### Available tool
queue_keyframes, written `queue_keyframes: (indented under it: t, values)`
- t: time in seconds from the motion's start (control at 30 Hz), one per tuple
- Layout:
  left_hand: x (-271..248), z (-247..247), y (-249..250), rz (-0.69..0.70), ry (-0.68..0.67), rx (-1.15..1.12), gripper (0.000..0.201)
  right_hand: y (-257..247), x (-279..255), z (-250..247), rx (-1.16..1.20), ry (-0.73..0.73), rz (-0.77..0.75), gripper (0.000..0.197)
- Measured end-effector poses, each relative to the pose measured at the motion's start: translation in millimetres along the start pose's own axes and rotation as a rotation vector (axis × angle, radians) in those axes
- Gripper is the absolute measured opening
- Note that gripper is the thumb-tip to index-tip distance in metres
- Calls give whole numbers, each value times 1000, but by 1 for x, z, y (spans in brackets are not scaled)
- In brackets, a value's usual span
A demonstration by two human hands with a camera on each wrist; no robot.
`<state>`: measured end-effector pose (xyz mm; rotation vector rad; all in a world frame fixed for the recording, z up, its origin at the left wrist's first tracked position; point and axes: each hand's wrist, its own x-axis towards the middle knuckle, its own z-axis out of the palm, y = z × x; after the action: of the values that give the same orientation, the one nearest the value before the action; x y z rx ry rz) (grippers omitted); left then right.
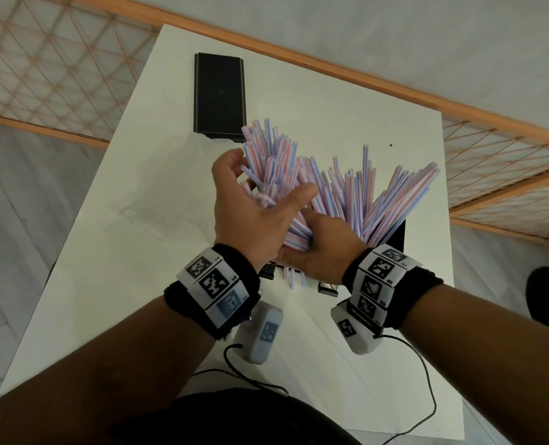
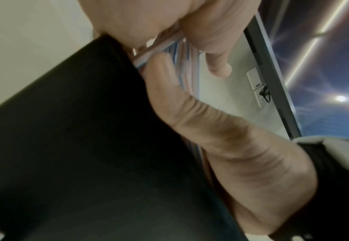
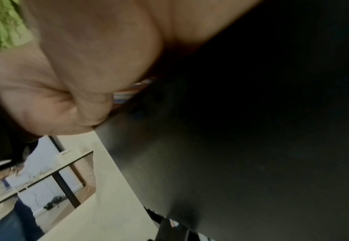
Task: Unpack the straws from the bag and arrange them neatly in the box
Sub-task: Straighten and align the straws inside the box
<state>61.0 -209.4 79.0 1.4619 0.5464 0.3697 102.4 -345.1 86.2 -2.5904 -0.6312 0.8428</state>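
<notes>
Left hand [image 1: 250, 207] and right hand [image 1: 323, 248] gripping straws [image 1: 347, 194], black box [image 1: 396, 239]

A white table [image 1: 347, 101] stood beside an orange-framed lattice railing [image 1: 58, 69]. At its near middle a big fan of pink-and-blue striped straws [image 1: 353, 194] splayed upward and outward from a black box [image 1: 396, 239], whose dark wall showed at the right under the straws. The left hand [image 1: 254, 207] curled round the left clump of straws, thumb across their front. The right hand [image 1: 324, 248] gripped the lower ends of the bundle at the box's near edge. Farther back lay a black lid [image 1: 220, 94], flat, apart from the straws' tips. Both wrists wore black bands with marker tags [image 1: 212, 281], cables trailing toward the person.
</notes>
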Motion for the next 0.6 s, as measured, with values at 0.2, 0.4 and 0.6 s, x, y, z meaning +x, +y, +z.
queue_keyframes:
  t: [0.2, 0.4, 0.6]
  values:
    - [6, -5, -1, 36, 76, 41, 91, -1, -6, -4, -47, 60, 23, 67]
    - [6, -3, -9, 13, 37, 94, 95, 14, -28, -9, -113, 95, 16, 58]
    - [0, -1, -7, 41, 22, 15, 67, 24, -28, -3, -185, -25, 140, 57]
